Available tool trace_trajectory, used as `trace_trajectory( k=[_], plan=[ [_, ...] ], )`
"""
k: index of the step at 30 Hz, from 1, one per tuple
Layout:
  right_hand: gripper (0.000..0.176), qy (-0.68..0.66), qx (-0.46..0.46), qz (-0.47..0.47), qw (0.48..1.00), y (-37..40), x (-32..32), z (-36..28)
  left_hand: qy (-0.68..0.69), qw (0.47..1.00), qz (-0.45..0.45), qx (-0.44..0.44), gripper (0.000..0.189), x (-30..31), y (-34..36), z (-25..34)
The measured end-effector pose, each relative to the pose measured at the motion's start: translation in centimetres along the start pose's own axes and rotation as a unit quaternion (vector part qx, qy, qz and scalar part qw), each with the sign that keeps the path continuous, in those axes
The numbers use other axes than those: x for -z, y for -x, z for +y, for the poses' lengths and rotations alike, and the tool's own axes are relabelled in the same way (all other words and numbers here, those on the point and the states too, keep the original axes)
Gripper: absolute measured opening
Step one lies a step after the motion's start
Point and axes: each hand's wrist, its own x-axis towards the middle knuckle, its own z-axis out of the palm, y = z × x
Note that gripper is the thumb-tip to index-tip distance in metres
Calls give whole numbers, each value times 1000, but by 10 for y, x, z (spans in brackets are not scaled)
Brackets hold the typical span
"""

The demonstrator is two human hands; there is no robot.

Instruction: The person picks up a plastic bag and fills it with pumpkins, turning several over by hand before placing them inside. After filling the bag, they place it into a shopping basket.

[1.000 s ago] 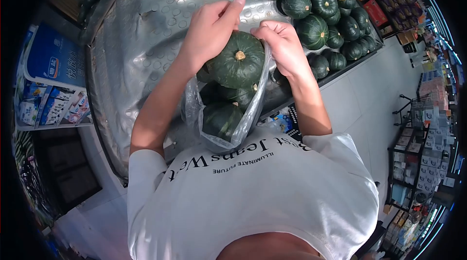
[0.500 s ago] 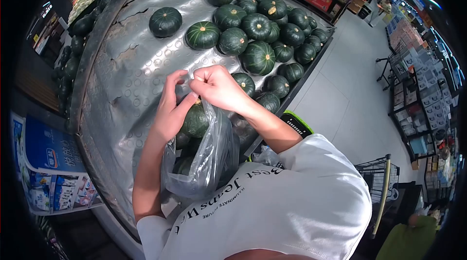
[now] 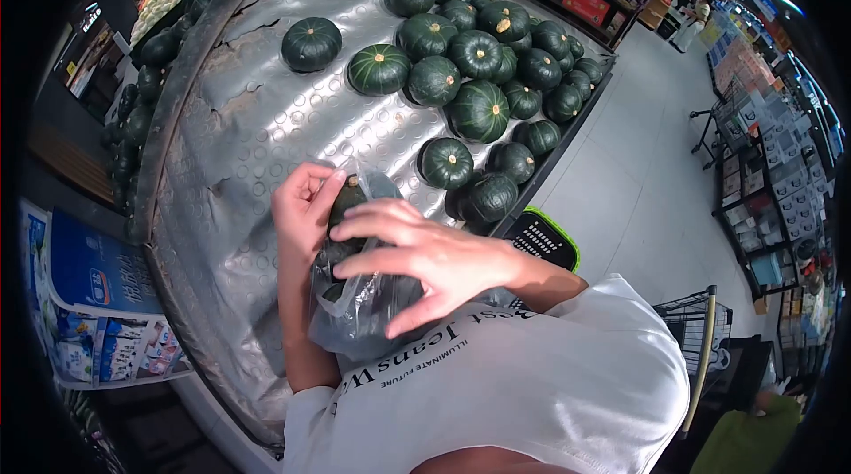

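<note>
A clear plastic bag [image 3: 359,319] with dark green pumpkins [image 3: 346,199] inside hangs in front of my chest. My left hand [image 3: 303,206] is closed at the upper left of the bag, thumb and fingers pinching its rim beside the top pumpkin. Across the bag's right side lies my right hand [image 3: 417,252], its fingers spread apart and resting against the plastic and the pumpkins. That hand hides part of the bag's contents and mouth.
Several green pumpkins [image 3: 479,111] are heaped on the silvery padded display stand [image 3: 239,137], one pumpkin [image 3: 311,43] apart at left. A black basket with a green rim [image 3: 542,239] stands right. A shopping cart [image 3: 696,328] and a distant person [image 3: 694,20] are further right.
My right hand has left the bag's top near my left hand, moved down and opened over the bag's side. The left hand moved slightly lower and closed on the rim.
</note>
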Motion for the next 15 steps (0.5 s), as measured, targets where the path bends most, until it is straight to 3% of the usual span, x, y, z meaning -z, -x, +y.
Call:
trace_trajectory(
  k=[1,2,4,5,9,13,15],
  plan=[
    [63,51,29,-49,997,3,-5,-5,7,1000,-6,-3,7,2,3,1],
    [49,40,53,-53,996,6,-13,-3,0,1000,-5,-6,7,4,5,-3],
    [26,-16,15,-16,1000,10,-28,8,-16,1000,-5,-12,7,8,6,-9],
    [15,-69,43,40,996,7,-32,12,-33,999,-13,-7,8,11,6,-8],
    [22,-126,19,72,989,10,-37,10,-82,996,-33,11,12,27,7,-15],
    [21,-134,56,74,987,11,-34,8,-152,986,-74,-5,18,42,18,-35],
    [25,-121,35,71,990,9,-37,6,-235,971,-49,13,23,41,19,-20]
  ],
)
